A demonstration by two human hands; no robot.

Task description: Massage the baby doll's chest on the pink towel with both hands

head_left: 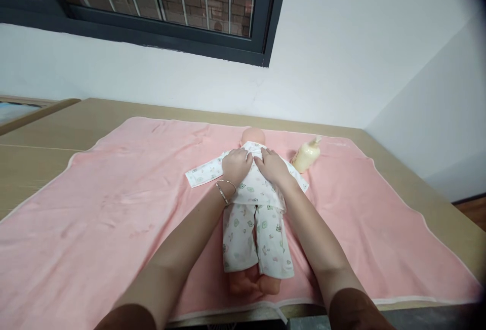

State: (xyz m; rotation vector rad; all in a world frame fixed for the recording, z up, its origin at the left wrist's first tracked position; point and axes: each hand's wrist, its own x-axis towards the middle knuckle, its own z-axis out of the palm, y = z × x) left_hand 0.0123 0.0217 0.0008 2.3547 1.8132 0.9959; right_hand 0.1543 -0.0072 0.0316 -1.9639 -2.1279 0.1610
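A baby doll (246,196) in a white printed long-sleeved top and matching trousers (239,234) lies stretched out, its head at the far end and its bare feet (269,284) towards me. My left hand (236,165) rests on the left of the doll's upper body, near the shoulder. On the other side my right hand (271,165) lies on the top, fingers extended. The two thumbs nearly meet at the middle. Neither hand appears to hold anything. A pale yellow pump bottle (306,155) lies tilted just beyond the doll's right-side sleeve.
Under the doll a pink blanket (125,208) with white edging spreads over a wooden table (102,110). A white wall (322,87) and a dark-framed window (243,51) stand behind it. Another wooden edge (45,112) shows at far left.
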